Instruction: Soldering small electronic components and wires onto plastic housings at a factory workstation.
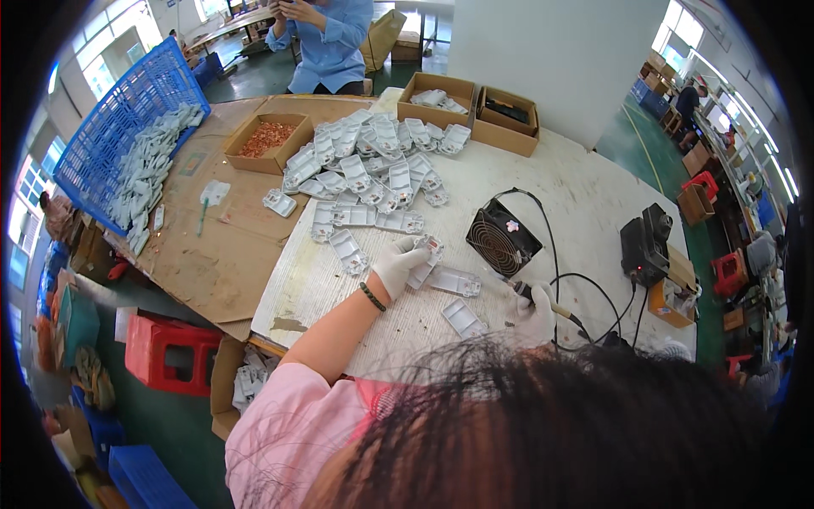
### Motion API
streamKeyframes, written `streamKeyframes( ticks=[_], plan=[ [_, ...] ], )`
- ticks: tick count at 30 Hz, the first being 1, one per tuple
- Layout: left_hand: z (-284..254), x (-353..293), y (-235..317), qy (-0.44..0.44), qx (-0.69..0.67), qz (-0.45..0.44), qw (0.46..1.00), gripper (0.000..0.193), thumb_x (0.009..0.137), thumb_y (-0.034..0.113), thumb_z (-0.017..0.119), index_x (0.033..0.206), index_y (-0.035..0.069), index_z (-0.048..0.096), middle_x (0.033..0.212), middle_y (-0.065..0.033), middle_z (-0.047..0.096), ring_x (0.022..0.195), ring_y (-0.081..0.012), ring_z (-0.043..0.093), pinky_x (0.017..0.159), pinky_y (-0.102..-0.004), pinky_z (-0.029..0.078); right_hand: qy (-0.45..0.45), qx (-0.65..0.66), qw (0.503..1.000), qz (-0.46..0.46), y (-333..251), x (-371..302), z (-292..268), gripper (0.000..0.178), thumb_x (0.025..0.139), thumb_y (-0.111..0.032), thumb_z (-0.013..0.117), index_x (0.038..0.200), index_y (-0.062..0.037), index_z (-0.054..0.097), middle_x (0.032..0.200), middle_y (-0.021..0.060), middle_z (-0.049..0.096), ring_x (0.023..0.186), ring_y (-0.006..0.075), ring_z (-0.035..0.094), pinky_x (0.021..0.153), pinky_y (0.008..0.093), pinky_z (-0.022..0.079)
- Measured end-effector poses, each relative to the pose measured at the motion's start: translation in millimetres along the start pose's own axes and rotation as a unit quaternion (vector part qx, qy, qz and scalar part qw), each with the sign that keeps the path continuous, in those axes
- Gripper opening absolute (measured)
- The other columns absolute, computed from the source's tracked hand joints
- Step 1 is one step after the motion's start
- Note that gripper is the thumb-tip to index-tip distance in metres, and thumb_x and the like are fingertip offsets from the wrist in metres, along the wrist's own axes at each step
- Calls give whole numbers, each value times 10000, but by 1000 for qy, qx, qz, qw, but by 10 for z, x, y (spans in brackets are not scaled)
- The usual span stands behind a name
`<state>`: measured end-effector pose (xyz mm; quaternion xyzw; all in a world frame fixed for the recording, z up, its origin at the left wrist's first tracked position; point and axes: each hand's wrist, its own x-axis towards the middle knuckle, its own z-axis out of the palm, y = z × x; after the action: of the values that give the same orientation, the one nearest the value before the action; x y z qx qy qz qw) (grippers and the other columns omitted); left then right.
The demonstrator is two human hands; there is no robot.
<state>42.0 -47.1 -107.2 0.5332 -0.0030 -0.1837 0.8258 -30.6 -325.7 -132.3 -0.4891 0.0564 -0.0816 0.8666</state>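
My left hand (394,270), in a white glove, is closed on a white plastic housing (422,270) and holds it tilted above the table. Small coppery parts show at its upper end. To the right, my gloved right hand (536,321) grips a soldering iron (524,292), whose tip points up and left toward the housing, apart from it. Two loose housings lie close by: one tray-like housing (454,281) between my hands, another (464,319) nearer to me. Beyond my left hand spreads a big pile of similar housings (373,157).
A black fan (502,239) stands beyond my right hand. The iron's cord loops toward a black soldering station (646,246). Cardboard boxes (270,142) stand at the back, one with coppery parts. A blue crate (127,127) of housings leans far left. Across the table sits a person in blue (335,51).
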Motion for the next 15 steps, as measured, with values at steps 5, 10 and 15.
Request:
streamKeyframes(
  ticks=[5, 10, 15],
  plan=[
    [-60, 56, -78, -10, -30, 1, 999, 171, 880, 91, 571, 1027, 6, 595, 880, -69, 651, 768, -152, 653, 667, -274, 544, -12, 43, 999, 31, 64, 53, -139, 129, 965, -111, 442, 902, -22, 511, 830, 9, 477, 666, 50, 445, 602, 201, 420],
    [-92, 89, -108, -20, -31, 1, 999, 163, 879, 84, 569, 1019, 5, 595, 893, -67, 650, 765, -148, 648, 671, -274, 545, -21, 13, 1000, -4, 95, 65, -142, 131, 970, -80, 423, 909, 8, 500, 895, 30, 462, 665, 66, 450, 601, 208, 428],
    [11, 46, -71, -6, -69, -11, 998, 176, 880, 101, 565, 1029, 7, 583, 881, -63, 650, 728, -147, 645, 625, -268, 541, -50, -59, 996, -38, 55, 21, -127, 142, 976, -64, 392, 914, 26, 483, 867, 34, 430, 656, 80, 453, 586, 224, 438]
  ],
)
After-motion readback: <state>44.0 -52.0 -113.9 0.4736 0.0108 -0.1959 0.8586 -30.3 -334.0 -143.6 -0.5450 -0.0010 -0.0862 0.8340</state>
